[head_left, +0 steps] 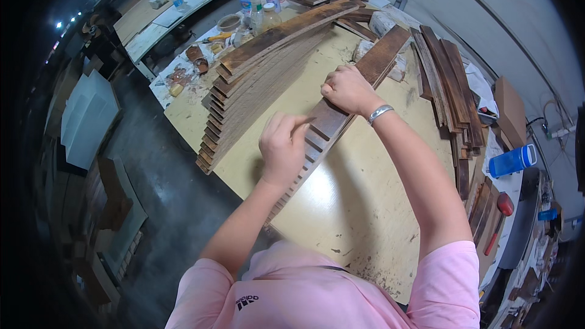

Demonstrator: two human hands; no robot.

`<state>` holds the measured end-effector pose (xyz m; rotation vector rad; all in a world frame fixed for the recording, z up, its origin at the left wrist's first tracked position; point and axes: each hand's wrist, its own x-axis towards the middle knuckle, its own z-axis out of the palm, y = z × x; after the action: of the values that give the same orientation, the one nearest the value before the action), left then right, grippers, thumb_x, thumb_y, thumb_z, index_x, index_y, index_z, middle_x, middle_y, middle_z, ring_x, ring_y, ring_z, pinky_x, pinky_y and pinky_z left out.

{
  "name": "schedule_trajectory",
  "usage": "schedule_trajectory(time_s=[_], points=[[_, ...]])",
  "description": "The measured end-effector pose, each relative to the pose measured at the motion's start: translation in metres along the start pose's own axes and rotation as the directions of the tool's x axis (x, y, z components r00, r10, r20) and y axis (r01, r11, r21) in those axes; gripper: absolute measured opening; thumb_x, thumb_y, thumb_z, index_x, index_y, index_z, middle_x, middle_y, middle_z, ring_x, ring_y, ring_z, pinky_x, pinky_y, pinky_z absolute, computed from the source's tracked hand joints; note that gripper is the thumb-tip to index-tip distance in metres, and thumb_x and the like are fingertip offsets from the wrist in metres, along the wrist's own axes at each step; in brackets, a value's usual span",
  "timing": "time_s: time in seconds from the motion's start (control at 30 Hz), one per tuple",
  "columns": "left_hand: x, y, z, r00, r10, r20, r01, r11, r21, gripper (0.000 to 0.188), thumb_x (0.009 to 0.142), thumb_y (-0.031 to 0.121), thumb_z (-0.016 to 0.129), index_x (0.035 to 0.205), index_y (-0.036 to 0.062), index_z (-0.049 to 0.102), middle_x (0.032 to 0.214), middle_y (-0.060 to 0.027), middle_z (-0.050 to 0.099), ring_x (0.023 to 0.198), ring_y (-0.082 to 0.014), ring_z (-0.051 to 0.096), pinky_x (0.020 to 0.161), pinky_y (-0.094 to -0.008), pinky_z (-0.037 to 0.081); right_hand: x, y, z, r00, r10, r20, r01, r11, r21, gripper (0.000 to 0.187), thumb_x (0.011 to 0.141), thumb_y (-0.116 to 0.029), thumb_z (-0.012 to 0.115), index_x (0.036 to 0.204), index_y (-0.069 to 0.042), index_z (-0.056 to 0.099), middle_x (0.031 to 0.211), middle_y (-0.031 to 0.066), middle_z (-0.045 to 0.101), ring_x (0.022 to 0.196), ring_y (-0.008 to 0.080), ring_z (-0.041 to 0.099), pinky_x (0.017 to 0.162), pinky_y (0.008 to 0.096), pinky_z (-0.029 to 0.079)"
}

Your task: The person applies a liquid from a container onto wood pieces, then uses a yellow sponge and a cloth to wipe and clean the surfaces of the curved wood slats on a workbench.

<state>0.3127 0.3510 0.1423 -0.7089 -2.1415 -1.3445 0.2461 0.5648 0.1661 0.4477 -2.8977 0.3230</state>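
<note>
A long stack of brown wooden planks (382, 55) lies slantwise in front of me, its near ends stepped back one over another. My right hand (350, 90), with a silver bracelet at the wrist, is closed over the top plank, fingers curled at its left edge. Nearer to me, my left hand (281, 149) is closed beside the stepped ends, its thumb against the curled fingers at the stack's left edge. Whatever its fingers hold, if anything, is hidden. To the left lies a larger fanned stack of planks (268, 79) with dark faces and pale grey-brown edges.
The pale worktable (372, 207) has dark specks near me. More planks (448, 85) are piled on the right, near a blue bottle (512, 161) and a red-handled tool (503, 205). Bottles (256, 15) and a bowl (230, 23) stand at the far left; another table (189, 3) lies beyond.
</note>
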Motion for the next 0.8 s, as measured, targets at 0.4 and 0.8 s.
schedule_trajectory(time_s=[0.4,0.8], points=[[-0.018,0.007,0.002,0.994,0.105,0.035,-0.106,0.994,0.028,0.013,0.077,-0.006,0.072,0.089,-0.0001,0.071,0.077,-0.0141,0.061,0.066,-0.03,0.059,0.06,-0.0384,0.046,0.004,-0.017,-0.006,0.99,0.138,0.027,-0.136,0.988,-0.072,0.053,0.096,-0.035,0.046,0.068,0.003,0.071,0.076,0.0244,0.067,0.088,0.0402,0.061,0.098,0.0443,0.044],[-0.007,-0.004,0.007,0.997,0.001,-0.076,0.0,1.0,0.014,0.011,0.078,0.002,0.075,0.085,0.0089,0.072,0.075,-0.0096,0.055,0.067,-0.0288,0.058,0.058,-0.0393,0.046,0.002,-0.019,-0.01,0.986,0.162,0.049,-0.157,0.984,-0.089,0.048,0.093,-0.031,0.045,0.073,0.004,0.072,0.082,0.026,0.07,0.089,0.0387,0.066,0.099,0.0444,0.045]])
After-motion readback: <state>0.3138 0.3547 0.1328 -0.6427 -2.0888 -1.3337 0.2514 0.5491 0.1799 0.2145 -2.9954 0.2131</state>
